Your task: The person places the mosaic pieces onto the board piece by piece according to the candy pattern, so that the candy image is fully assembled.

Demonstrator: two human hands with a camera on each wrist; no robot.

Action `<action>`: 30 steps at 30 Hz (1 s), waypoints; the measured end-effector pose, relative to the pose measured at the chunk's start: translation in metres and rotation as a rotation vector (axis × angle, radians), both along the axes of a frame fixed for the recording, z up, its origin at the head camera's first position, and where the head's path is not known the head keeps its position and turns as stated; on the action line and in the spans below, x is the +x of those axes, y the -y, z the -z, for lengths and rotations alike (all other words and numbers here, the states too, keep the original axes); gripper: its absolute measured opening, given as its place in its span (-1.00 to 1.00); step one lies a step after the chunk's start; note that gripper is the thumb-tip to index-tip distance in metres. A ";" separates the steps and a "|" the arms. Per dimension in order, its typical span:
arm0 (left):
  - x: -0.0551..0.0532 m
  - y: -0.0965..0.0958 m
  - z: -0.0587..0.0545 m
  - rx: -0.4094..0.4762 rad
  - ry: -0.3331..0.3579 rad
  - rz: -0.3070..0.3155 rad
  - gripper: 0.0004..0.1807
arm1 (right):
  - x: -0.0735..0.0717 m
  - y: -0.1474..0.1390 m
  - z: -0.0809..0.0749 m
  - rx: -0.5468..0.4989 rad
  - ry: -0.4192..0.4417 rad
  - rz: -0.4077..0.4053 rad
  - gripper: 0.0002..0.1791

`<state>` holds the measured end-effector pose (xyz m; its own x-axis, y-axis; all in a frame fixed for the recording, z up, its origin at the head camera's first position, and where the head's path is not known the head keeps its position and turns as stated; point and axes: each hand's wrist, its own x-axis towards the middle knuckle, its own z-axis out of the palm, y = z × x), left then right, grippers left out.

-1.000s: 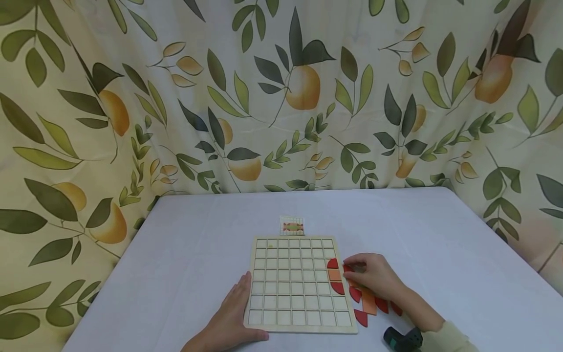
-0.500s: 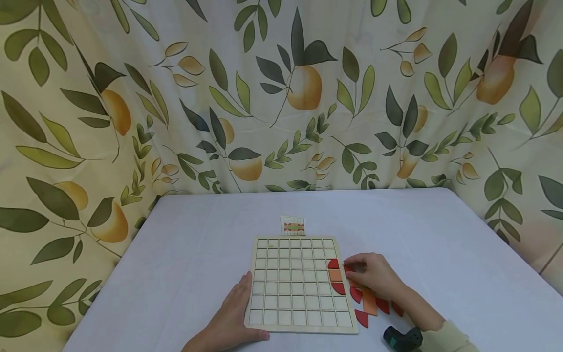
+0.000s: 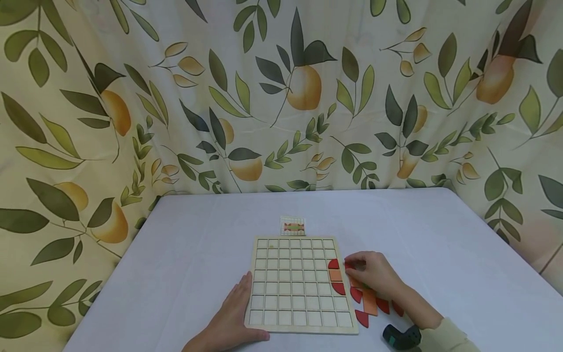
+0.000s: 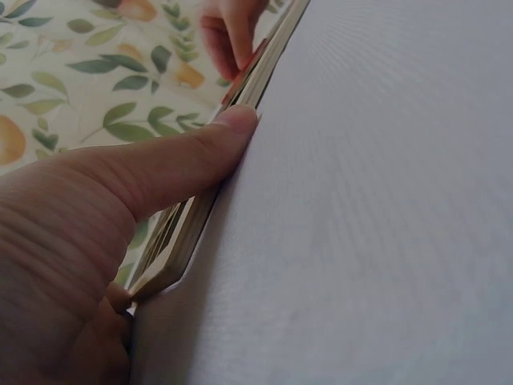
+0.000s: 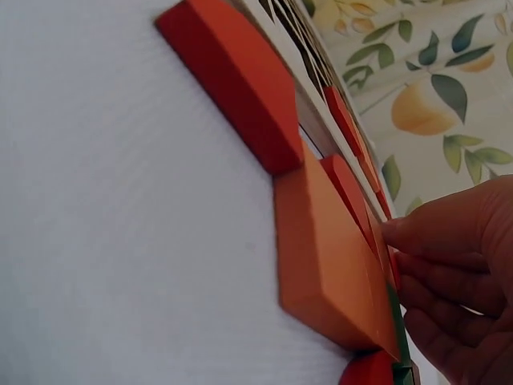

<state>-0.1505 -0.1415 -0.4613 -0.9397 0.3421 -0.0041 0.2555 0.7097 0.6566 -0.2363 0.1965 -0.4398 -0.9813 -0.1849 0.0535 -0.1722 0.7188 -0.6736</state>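
Note:
A pale wooden grid board (image 3: 299,329) lies on the table. Two red quarter-circle pieces (image 3: 337,288) with an orange square (image 3: 335,275) between them fill part of its right column. My left hand (image 3: 228,313) rests at the near left corner, fingers straight along the left side and thumb (image 4: 184,164) along the front edge. Just off the board's right edge, my right hand (image 3: 374,274) pinches a red quarter-circle piece (image 3: 348,265) between thumb and forefinger; the fingers partly hide it. More red and orange pieces (image 5: 333,265) lie below that hand, with a bit of green among them.
Beyond the board stands a small pattern card (image 3: 293,226) with a red, orange and green design. A loose red piece (image 3: 362,318) lies by the near right corner. A black device (image 3: 401,337) is at the right wrist. Patterned curtain (image 3: 272,98) surrounds the white table (image 3: 198,234).
My right hand has risen slightly with the red quarter-circle piece, showing some green beneath it. The left hand and the board stay where they were.

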 end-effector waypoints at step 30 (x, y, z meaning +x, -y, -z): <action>-0.002 0.003 0.002 0.010 0.026 0.009 0.46 | -0.005 -0.002 0.000 0.014 -0.067 -0.045 -0.66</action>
<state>-0.1521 -0.1442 -0.4631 -0.9362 0.3505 -0.0253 0.2442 0.7007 0.6704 -0.2411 0.1986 -0.4395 -0.9663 -0.2300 0.1156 -0.2488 0.7188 -0.6492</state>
